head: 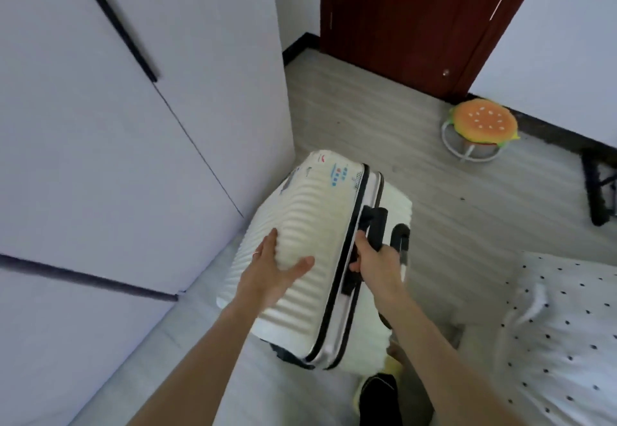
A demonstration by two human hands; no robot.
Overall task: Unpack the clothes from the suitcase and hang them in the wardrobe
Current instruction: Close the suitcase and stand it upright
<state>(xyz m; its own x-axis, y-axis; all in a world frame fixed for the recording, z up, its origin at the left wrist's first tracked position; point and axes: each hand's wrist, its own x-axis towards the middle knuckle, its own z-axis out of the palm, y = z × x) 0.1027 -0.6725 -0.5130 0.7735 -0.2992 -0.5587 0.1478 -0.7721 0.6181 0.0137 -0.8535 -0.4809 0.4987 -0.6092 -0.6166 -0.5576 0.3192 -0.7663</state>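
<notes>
A cream ribbed hard-shell suitcase (320, 212) with small stickers near its far end stands tilted on the floor in front of me, zipped closed. My left hand (275, 265) lies flat against its ribbed side, fingers straight and thumb spread. My right hand (372, 258) grips the black side handle (375, 225) on the suitcase's edge. The white wardrobe (117, 142) with closed doors and dark bar handles fills the left of the view. No clothes are visible.
A dark red door (410, 18) stands at the back. A burger-shaped cushion on a white wire stool (480, 128) sits on the grey wood floor by the right wall. A bed with polka-dot bedding (567, 342) is at the lower right. My foot (377, 389) shows below the suitcase.
</notes>
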